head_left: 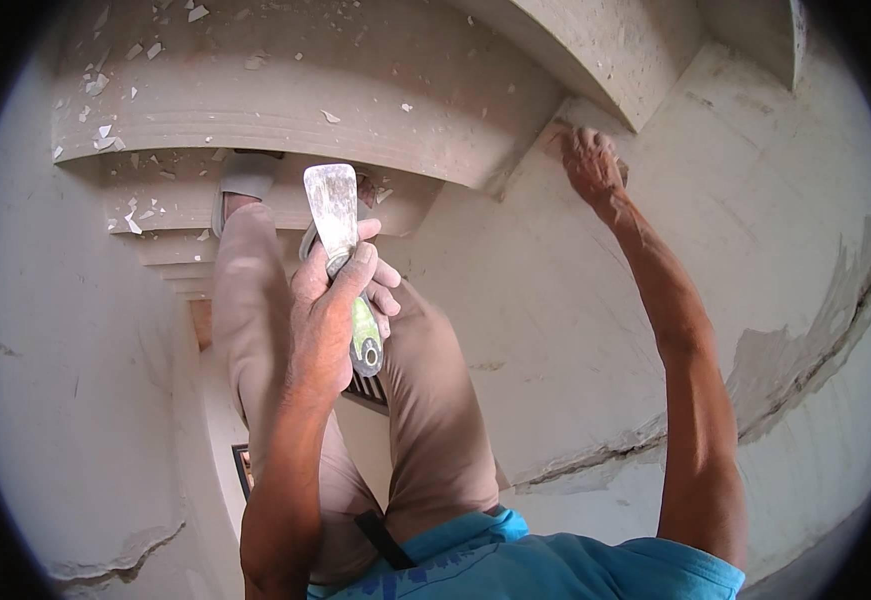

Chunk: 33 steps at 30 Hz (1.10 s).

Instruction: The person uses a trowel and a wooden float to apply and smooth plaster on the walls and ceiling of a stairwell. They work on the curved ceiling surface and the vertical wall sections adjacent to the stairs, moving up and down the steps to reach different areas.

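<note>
My left hand (327, 300) is closed around the green and black handle of a putty knife (333, 210). Its wide, whitish-smeared metal blade points up and away from me, in front of my legs. Out to the right, my right hand (593, 165) presses against the pale wall (555, 300), close to where a stair step meets it. The fingers there are bent and closed; a dark edge shows beside them, but what they hold is too hidden to name.
Concrete stair steps (285, 80) scattered with paint flakes (97, 85) rise ahead; my feet stand on a lower one. A long crack (595, 460) with a grey patch crosses the right wall. Another wall (65, 330) stands left, cracked low down.
</note>
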Each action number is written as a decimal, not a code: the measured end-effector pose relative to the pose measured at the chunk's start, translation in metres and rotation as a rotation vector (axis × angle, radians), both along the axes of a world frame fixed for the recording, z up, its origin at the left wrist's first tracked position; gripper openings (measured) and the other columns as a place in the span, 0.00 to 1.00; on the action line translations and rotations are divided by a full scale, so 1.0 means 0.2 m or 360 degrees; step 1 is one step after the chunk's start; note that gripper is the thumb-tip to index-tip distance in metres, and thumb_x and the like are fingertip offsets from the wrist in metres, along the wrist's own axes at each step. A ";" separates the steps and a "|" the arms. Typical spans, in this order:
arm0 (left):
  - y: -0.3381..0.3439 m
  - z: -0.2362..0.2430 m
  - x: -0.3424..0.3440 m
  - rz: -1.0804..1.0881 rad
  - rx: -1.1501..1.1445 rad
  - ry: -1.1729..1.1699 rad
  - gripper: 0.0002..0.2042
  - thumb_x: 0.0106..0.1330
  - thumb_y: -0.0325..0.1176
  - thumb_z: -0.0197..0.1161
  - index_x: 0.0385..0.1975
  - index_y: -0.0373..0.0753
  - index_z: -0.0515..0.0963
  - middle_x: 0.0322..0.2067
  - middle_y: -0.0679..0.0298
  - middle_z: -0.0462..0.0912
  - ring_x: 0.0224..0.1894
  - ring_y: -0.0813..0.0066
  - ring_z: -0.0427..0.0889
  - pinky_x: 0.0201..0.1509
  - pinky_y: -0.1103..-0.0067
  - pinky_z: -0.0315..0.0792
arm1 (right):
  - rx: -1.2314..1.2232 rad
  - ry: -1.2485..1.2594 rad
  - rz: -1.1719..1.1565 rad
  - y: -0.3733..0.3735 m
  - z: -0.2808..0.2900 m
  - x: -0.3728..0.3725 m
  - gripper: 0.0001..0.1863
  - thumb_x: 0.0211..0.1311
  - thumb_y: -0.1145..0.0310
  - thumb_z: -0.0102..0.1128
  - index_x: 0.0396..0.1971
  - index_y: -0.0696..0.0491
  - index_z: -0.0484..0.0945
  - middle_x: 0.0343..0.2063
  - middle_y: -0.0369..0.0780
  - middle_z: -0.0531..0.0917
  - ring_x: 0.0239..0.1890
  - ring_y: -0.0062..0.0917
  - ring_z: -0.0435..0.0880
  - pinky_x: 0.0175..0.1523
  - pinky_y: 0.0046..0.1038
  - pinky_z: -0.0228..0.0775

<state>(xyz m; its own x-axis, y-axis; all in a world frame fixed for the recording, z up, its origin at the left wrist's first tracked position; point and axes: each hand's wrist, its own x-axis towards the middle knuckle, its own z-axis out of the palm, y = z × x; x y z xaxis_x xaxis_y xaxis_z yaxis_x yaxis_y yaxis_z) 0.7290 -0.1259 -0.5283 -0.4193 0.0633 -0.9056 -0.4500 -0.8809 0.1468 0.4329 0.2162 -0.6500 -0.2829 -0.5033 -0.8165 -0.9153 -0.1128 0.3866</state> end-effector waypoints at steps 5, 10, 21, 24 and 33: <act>0.01 0.01 -0.02 -0.0049 -0.0017 -0.0002 0.21 0.74 0.36 0.56 0.60 0.28 0.67 0.31 0.58 0.79 0.24 0.79 0.78 0.23 0.82 0.74 | 0.0191 0.0326 -0.0162 -0.24 -0.01 -0.04 0.12 0.62 0.65 0.55 0.42 0.50 0.81 0.39 0.41 0.78 0.44 0.33 0.77 0.43 0.40 0.69; 0.02 0.01 -0.01 -0.0035 0.0004 -0.0024 0.22 0.73 0.36 0.56 0.60 0.28 0.67 0.31 0.58 0.79 0.24 0.79 0.78 0.23 0.82 0.74 | 0.0180 0.0104 -0.0283 -0.04 -0.05 -0.05 0.14 0.64 0.63 0.52 0.45 0.52 0.79 0.39 0.41 0.79 0.44 0.33 0.78 0.41 0.42 0.68; 0.04 0.00 -0.03 -0.0014 -0.0013 -0.0025 0.20 0.73 0.37 0.57 0.59 0.30 0.69 0.30 0.59 0.79 0.24 0.80 0.78 0.22 0.83 0.73 | 0.0146 0.0145 -0.0241 -0.07 -0.08 -0.11 0.10 0.64 0.62 0.54 0.37 0.47 0.84 0.38 0.38 0.84 0.44 0.32 0.81 0.40 0.42 0.70; 0.04 0.00 -0.03 -0.0001 -0.0034 -0.0027 0.20 0.74 0.36 0.57 0.59 0.30 0.69 0.30 0.59 0.79 0.24 0.80 0.77 0.22 0.83 0.73 | 0.0326 0.0163 -0.0268 -0.21 -0.05 -0.05 0.12 0.65 0.61 0.53 0.38 0.50 0.83 0.40 0.38 0.84 0.46 0.32 0.81 0.43 0.40 0.70; 0.05 0.00 -0.03 -0.0021 -0.0018 -0.0007 0.20 0.74 0.36 0.56 0.59 0.30 0.68 0.30 0.59 0.79 0.24 0.80 0.78 0.22 0.83 0.73 | 0.0208 0.0217 -0.0365 -0.10 -0.09 -0.10 0.19 0.68 0.66 0.49 0.55 0.57 0.73 0.50 0.45 0.77 0.52 0.38 0.77 0.49 0.40 0.73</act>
